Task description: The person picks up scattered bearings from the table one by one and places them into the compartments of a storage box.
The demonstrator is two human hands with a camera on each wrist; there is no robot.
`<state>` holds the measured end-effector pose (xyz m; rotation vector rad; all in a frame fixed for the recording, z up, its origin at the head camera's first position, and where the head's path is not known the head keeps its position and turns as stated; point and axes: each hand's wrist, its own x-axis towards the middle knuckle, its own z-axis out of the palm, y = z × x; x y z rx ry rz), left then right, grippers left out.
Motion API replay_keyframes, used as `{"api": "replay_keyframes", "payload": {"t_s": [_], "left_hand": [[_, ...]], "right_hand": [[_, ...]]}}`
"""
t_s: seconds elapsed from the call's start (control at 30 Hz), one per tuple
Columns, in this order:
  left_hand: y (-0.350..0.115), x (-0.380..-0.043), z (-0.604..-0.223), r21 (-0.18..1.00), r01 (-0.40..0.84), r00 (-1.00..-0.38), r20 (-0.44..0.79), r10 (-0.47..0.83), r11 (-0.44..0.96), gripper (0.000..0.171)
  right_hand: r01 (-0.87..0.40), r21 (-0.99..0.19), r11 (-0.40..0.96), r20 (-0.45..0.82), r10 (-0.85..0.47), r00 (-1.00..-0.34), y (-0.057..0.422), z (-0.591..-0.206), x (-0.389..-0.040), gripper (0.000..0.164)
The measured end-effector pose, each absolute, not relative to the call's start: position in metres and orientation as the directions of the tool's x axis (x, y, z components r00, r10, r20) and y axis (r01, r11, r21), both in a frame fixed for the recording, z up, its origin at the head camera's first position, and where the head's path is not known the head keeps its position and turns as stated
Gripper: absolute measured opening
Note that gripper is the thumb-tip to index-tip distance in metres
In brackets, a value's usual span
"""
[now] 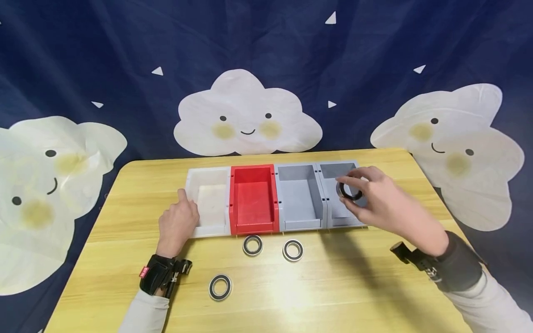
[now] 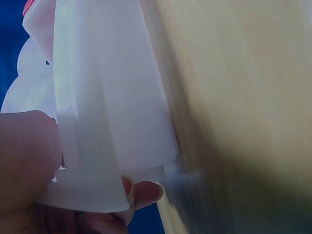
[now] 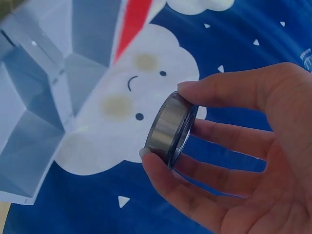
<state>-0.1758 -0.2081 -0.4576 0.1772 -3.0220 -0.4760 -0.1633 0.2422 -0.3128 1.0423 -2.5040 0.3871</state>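
Observation:
My right hand (image 1: 379, 199) pinches a ball bearing (image 3: 170, 127) between thumb and fingers, above the rightmost grey bin (image 1: 339, 217). In the right wrist view the bearing's shiny metal outer ring shows edge-on. At the left end of the row, my left hand (image 1: 179, 224) grips the side wall of the white bin (image 1: 208, 230). The left wrist view shows its thumb and fingertips (image 2: 147, 193) on either side of the white plastic edge.
Between the white bin and the rightmost one stand a red bin (image 1: 255, 226) and another grey bin (image 1: 300, 225), side by side. Three more bearings lie on the wooden table (image 1: 333, 296) in front. A dark blue cloud-print curtain (image 1: 283, 41) hangs behind.

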Motion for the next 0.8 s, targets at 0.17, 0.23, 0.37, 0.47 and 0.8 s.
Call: {"api": "replay_keyframes", "payload": {"t_s": [0.17,0.23,0.37,0.47,0.8], "left_hand": [[-0.209,-0.174,-0.457,0.319,-0.102,-0.990,0.059,-0.127,0.942,0.033],[-0.209,-0.174,-0.456,0.321,-0.103,-0.991,0.052,-0.126,0.941,0.033],[-0.208,-0.174,-0.456,0.322,-0.095,-0.992,0.053,-0.118,0.942,0.032],[-0.208,-0.174,-0.458,0.323,-0.093,-0.991,0.060,-0.118,0.942,0.031],[-0.210,-0.174,-0.459,0.332,-0.082,-0.990,0.078,-0.114,0.940,0.030]], "right_hand": [[-0.720,-0.125,0.683,0.421,-0.620,-0.661,0.239,-0.305,-0.183,0.034],[-0.719,-0.129,0.683,0.410,-0.624,-0.666,0.240,-0.304,-0.192,0.033],[-0.690,-0.150,0.708,0.370,-0.607,-0.703,0.243,-0.303,-0.208,0.034],[-0.650,-0.169,0.741,0.318,-0.583,-0.747,0.245,-0.305,-0.218,0.036],[-0.633,-0.188,0.751,0.225,-0.594,-0.772,0.253,-0.332,-0.244,0.032]]}}
